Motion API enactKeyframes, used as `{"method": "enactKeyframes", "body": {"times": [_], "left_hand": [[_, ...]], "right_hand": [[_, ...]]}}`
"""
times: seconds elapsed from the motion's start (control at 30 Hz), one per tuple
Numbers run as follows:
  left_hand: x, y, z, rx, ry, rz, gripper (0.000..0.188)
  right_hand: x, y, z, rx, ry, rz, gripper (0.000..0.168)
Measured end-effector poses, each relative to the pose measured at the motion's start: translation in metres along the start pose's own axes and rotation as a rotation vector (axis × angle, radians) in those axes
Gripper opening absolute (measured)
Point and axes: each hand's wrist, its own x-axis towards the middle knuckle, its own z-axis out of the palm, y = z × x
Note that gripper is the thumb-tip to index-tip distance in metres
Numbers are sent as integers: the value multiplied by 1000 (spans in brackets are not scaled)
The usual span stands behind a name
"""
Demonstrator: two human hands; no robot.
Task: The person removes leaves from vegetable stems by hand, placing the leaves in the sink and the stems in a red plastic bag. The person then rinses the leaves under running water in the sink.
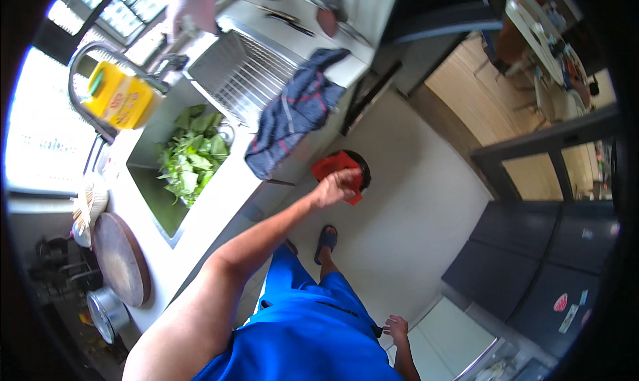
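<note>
My left hand (335, 187) is stretched out over a red plastic bag (328, 164) in a dark round bin (367, 168) on the floor. Its fingers are blurred and look partly curled; whether they touch the bag I cannot tell. Low beside my blue shorts hangs my right hand (396, 327), fingers apart and nothing in it. To my left, a heap of green leafy vegetables (197, 156) lies in the steel sink (167, 201). A dark blue checked cloth (299, 111) drapes over the counter edge, between the sink's drying rack (259, 76) and the bin.
A yellow plastic container (122, 96) stands behind the sink by the curved faucet (75, 66). A round wooden chopping board (121, 258) and a metal pot (106, 313) are at the lower left. Dark cabinet doors (514, 251) stand right; a doorway opens beyond the pale floor (424, 181).
</note>
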Motion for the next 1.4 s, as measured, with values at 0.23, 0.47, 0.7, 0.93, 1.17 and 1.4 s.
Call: {"method": "enactKeyframes", "body": {"times": [0.23,0.47,0.7,0.93,1.17,1.4], "left_hand": [[-148,115,-70,236,217,140,27],[-317,69,-216,-56,985,33,21],[-394,91,-268,-40,1258,70,20],[-355,121,-234,-311,1209,101,18],[-288,149,-253,-695,1118,47,31],[-228,129,-308,-1140,1282,198,20]], "right_hand": [[46,-99,17,-142,-86,-213,36],[-4,-266,114,-235,-173,-489,31],[-180,-460,284,-195,-674,-1004,27],[-243,-631,527,-361,-807,-1625,41],[-222,-801,691,-160,-1318,-950,41],[-259,-720,682,102,-865,-1214,49]]}}
